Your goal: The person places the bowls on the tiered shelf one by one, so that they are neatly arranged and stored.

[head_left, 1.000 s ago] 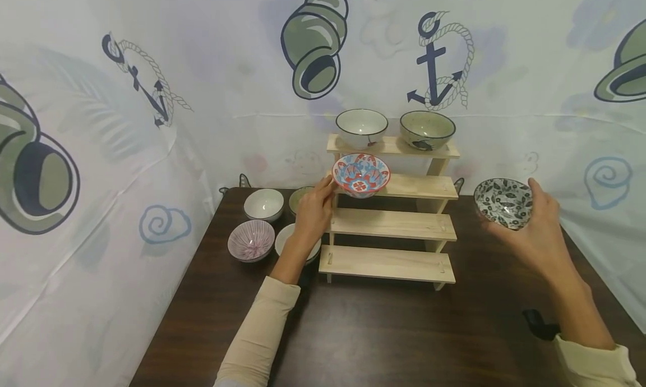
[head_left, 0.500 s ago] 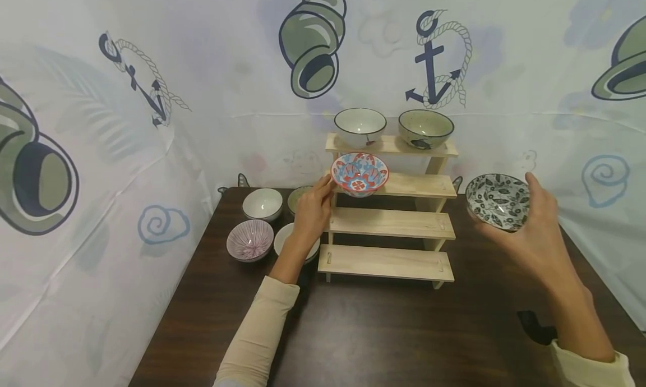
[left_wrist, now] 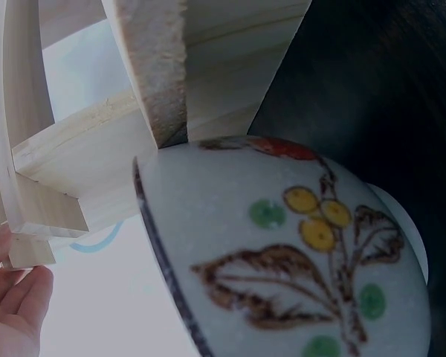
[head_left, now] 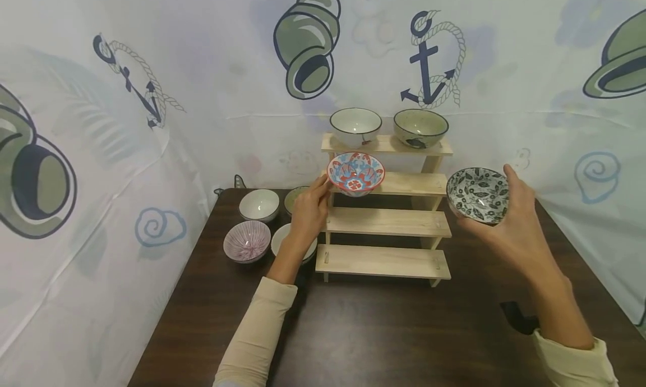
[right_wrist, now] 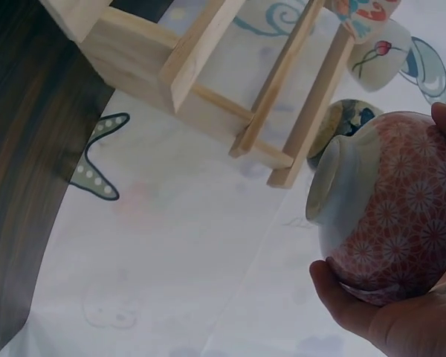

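My right hand [head_left: 520, 230] holds a small bowl [head_left: 478, 195] up to the right of the wooden step stand [head_left: 383, 261], thumb and fingers at opposite sides. Inside, the bowl has black leaves on white; its outside [right_wrist: 405, 204] shows pinkish-red flower patterning in the right wrist view. At the stand's left side, my left hand [head_left: 309, 210] pinches the end of the second shelf from the top, as the left wrist view shows at its edge. Just beside those fingertips, a red-and-blue patterned bowl [head_left: 355, 174] rests on that shelf.
On the top shelf stand a white bowl [head_left: 355, 126] and a greenish bowl [head_left: 421, 129]. Several bowls, among them a purple-striped bowl [head_left: 247, 242] and a white bowl [head_left: 259, 205], sit on the dark table [head_left: 373, 331] left of the stand. A patterned cloth hangs behind.
My right hand has carried the black-leaf bowl leftward and slightly up, closer to the stand. My left hand stays at the shelf end. The view has shifted slightly.
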`<state>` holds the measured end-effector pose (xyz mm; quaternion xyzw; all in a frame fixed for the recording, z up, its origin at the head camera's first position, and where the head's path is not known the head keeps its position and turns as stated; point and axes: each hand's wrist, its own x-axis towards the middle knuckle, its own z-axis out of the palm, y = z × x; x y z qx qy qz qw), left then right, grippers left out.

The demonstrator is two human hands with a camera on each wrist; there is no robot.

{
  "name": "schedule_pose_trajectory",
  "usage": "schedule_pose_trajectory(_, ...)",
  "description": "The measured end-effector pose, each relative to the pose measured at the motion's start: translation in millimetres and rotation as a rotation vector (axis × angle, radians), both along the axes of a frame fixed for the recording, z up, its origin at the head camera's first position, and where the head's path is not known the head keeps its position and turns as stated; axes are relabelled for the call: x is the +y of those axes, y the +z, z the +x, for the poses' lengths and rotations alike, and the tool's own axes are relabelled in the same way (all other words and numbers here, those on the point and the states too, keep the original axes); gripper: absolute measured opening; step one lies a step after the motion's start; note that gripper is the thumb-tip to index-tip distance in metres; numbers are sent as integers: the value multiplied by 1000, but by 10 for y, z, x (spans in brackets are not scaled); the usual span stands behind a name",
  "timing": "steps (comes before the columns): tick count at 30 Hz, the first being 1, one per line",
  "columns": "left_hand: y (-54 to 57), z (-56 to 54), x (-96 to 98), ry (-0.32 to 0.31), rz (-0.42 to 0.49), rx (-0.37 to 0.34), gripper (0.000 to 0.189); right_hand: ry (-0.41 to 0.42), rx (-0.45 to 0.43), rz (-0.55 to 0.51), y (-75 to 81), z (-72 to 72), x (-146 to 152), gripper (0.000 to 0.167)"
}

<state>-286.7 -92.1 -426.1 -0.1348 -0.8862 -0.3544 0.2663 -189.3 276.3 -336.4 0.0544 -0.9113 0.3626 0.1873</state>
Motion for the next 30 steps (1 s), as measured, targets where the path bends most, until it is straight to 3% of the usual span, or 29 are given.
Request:
schedule_pose_trajectory(18, -11, -14, -22, 10, -19, 15, 28, 29, -66, -23, 103, -140, -257, 128)
schedule_pose_trajectory(30, -14, -14, -9, 18, -15, 11, 29, 25, -49, -20, 95, -258, -410, 122)
